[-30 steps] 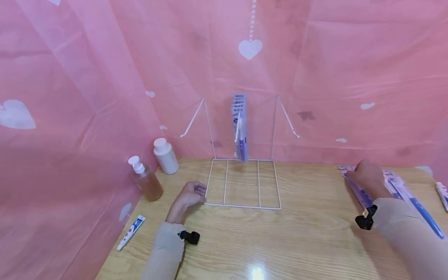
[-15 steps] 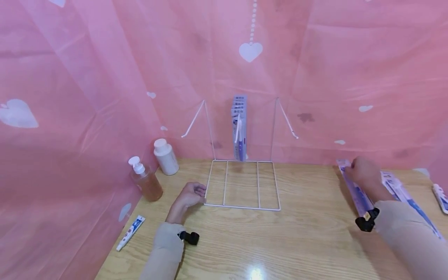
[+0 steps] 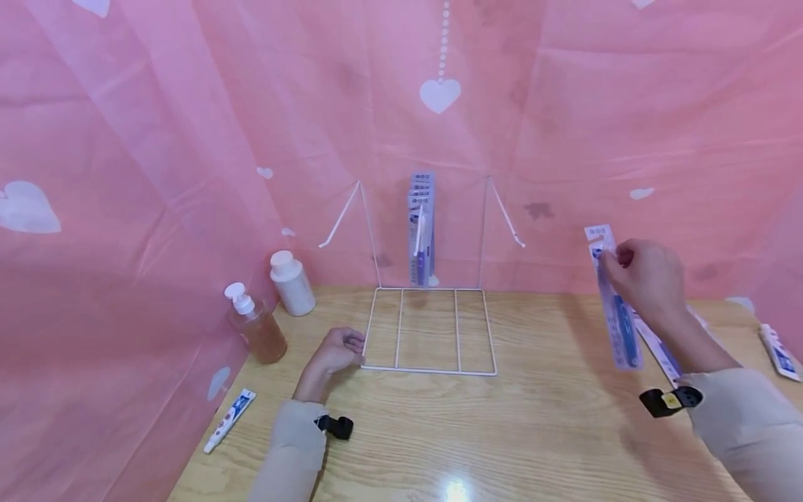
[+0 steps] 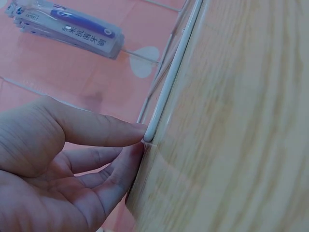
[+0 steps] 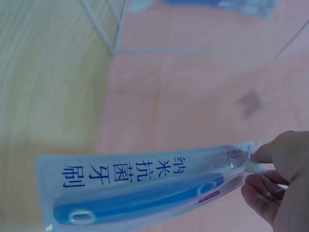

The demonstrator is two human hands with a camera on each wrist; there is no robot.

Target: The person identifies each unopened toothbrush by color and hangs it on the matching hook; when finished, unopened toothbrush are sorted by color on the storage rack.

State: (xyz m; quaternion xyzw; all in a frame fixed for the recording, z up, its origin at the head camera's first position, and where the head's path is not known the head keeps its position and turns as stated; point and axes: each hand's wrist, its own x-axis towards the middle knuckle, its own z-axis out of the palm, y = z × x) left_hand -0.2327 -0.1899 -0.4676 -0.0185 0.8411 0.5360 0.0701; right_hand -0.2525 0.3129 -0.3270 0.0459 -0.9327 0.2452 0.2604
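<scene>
My right hand (image 3: 652,282) pinches a packaged blue toothbrush (image 3: 617,328) near its upper end and holds it raised over the right side of the table. Seen from the right wrist, the clear pack (image 5: 120,193) hangs from thumb and fingers with blue lettering along it. A white wire rack (image 3: 429,370) with hooks stands in the middle. Its front left corner is pinched between the thumb and fingers of my left hand (image 3: 335,350), as the left wrist view shows at the white rod (image 4: 169,92). Several packaged toothbrushes (image 3: 422,270) hang on the rack's middle hook.
Packaged toothbrushes (image 3: 659,348) lie under my right forearm. A toothpaste tube (image 3: 780,352) is at the far right, another tube (image 3: 229,420) at the front left. A white bottle (image 3: 293,286) and an amber pump bottle (image 3: 258,331) stand by the left pink curtain (image 3: 157,314).
My right hand has lifted a packaged blue toothbrush off the pile on the right and brought it up and slightly left. The left hand keeps its place on the rack's corner.
</scene>
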